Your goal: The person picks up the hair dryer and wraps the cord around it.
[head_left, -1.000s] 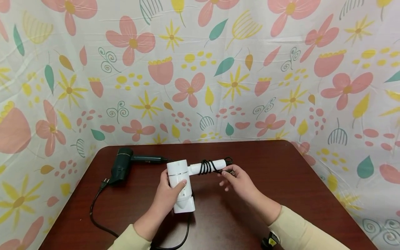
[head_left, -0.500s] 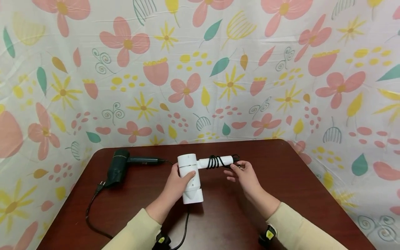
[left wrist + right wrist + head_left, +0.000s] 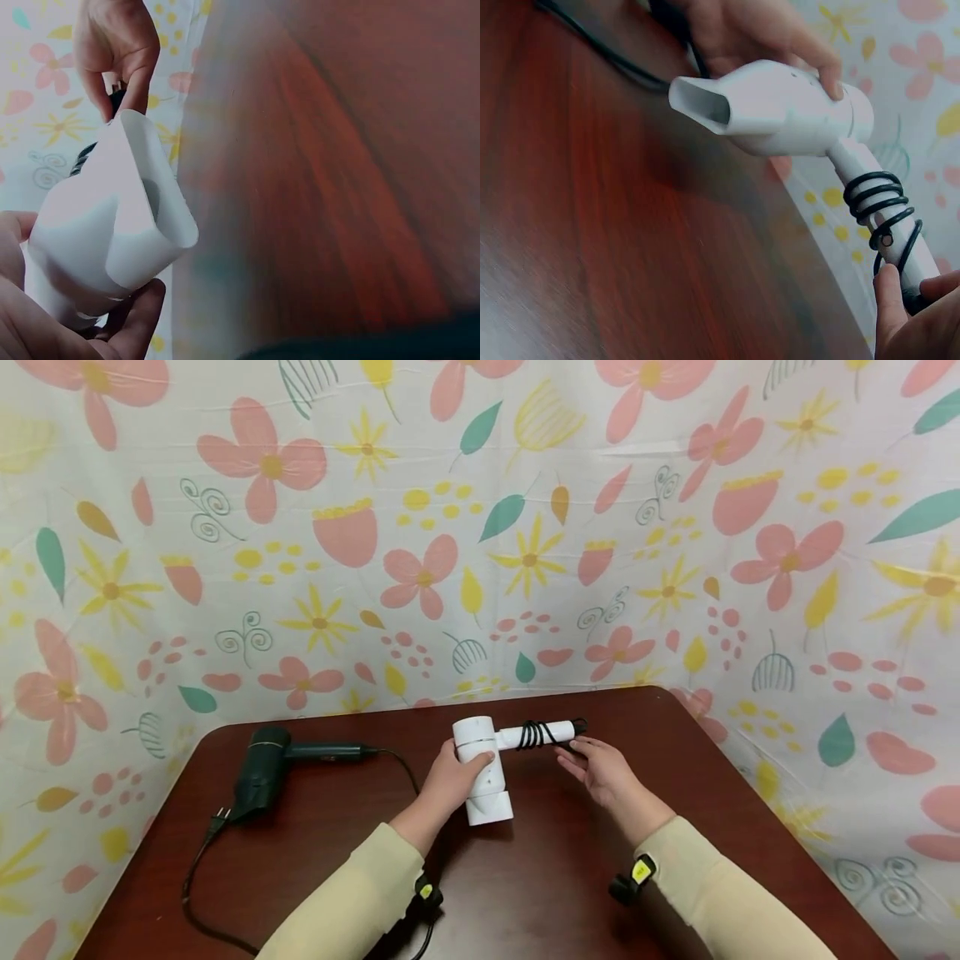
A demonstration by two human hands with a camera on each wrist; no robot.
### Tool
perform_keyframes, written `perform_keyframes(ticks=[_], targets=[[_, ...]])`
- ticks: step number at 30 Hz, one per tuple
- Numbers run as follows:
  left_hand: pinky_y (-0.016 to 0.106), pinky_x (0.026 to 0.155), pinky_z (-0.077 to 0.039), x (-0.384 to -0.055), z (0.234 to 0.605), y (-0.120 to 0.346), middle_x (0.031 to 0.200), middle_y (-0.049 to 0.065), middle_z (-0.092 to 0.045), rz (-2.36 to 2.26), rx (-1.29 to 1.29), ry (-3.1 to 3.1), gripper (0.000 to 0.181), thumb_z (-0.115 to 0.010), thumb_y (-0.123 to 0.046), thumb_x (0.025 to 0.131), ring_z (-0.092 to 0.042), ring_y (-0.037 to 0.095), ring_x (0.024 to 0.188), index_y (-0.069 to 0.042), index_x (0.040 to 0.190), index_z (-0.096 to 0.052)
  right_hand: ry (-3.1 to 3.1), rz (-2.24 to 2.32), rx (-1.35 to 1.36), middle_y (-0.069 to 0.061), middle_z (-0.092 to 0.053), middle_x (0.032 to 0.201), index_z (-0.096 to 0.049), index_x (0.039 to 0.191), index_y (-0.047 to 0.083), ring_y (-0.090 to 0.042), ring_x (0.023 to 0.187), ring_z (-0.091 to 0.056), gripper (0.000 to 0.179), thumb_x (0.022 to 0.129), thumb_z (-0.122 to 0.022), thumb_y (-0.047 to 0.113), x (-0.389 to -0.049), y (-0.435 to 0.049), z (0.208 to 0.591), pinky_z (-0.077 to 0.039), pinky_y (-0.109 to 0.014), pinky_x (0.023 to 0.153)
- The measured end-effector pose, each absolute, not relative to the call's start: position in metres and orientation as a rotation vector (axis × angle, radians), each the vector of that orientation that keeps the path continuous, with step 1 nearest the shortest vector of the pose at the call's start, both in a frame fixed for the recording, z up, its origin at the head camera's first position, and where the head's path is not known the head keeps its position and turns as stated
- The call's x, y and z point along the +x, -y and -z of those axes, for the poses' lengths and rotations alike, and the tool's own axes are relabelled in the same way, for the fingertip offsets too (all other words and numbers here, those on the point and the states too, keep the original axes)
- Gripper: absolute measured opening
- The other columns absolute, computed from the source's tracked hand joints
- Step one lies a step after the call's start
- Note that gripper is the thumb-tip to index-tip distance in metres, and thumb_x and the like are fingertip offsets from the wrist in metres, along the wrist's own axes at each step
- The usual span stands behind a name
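A white hair dryer [image 3: 489, 781] is held over the right-hand half of the table, its flat nozzle [image 3: 705, 105] facing the person. My left hand [image 3: 452, 777] grips its barrel, thumb on top and fingers behind. Several turns of black cord [image 3: 532, 735] are wound around its white handle [image 3: 855, 161], which points right. At the handle's end, my right hand [image 3: 607, 772] pinches the black plug [image 3: 118, 97] of that cord between thumb and fingers, a metal prong showing in the left wrist view. The barrel's far side is hidden by the left hand.
A dark green hair dryer [image 3: 260, 772] lies at the table's left, its handle pointing right. Its black cord [image 3: 187, 885] passes along the near left side and behind the left arm. The brown table [image 3: 540, 877] meets a flower-print cloth [image 3: 480, 568] at the back and sides.
Both hands have carried the white hair dryer to the right and farther from the person, with grips kept. The head view has turned left-to-right, so the dark green hair dryer appears farther left.
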State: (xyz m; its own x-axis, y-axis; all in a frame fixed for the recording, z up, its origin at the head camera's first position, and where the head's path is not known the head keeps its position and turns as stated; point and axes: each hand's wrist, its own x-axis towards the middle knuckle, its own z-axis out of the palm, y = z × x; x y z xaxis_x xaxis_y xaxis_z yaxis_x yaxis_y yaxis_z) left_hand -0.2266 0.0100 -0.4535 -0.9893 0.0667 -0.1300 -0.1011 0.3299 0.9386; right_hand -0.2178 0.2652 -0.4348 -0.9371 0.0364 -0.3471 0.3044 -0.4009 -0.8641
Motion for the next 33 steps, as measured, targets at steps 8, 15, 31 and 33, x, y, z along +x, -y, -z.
perform_keyframes(ticks=[8, 15, 31, 33], targets=[[0.042, 0.080, -0.054, -0.249, 0.460, -0.032, 0.121, 0.013, -0.058, -1.718, -0.009, -2.403, 0.080, -0.069, -0.051, 0.088, -0.062, 0.026, 0.101, -0.001, 0.144, -0.038, -1.574, 2.441, 0.618, -0.010, -0.002, 0.165, -0.011, 0.157, 0.002, -0.029, 0.141, -0.037, 0.059, 0.106, -0.039, 0.007, -0.243, -0.282, 0.444, -0.046, -0.028, 0.100], [0.042, 0.084, -0.053, -0.260, 0.471, -0.047, 0.123, 0.016, -0.057, -1.695, -0.053, -2.395, 0.082, -0.068, -0.052, 0.088, -0.061, 0.026, 0.104, 0.003, 0.141, -0.040, -1.510, 2.476, 0.698, -0.012, -0.004, 0.164, -0.021, 0.153, 0.000, -0.032, 0.141, -0.036, 0.051, 0.104, -0.035, 0.004, -0.256, -0.294, 0.451, -0.044, -0.030, 0.102], [0.033, 0.065, -0.056, -0.296, 0.465, -0.066, 0.119, 0.016, -0.060, -1.377, -0.129, -2.554, 0.086, -0.064, -0.065, 0.086, -0.065, 0.023, 0.088, 0.003, 0.137, -0.050, -2.565, 1.567, 0.585, -0.025, -0.039, 0.148, -0.049, 0.141, -0.003, -0.040, 0.136, -0.037, 0.042, 0.104, -0.047, 0.017, -0.280, -0.308, 0.474, -0.041, -0.050, 0.102], [0.032, 0.063, -0.056, -0.298, 0.464, -0.068, 0.126, 0.019, -0.057, -1.367, -0.142, -2.554, 0.088, -0.063, -0.065, 0.086, -0.064, 0.025, 0.093, 0.003, 0.139, -0.048, -2.616, 1.475, 0.579, -0.025, -0.039, 0.149, -0.051, 0.140, -0.003, -0.041, 0.136, -0.037, 0.041, 0.104, -0.047, 0.017, -0.281, -0.311, 0.474, -0.041, -0.052, 0.103]])
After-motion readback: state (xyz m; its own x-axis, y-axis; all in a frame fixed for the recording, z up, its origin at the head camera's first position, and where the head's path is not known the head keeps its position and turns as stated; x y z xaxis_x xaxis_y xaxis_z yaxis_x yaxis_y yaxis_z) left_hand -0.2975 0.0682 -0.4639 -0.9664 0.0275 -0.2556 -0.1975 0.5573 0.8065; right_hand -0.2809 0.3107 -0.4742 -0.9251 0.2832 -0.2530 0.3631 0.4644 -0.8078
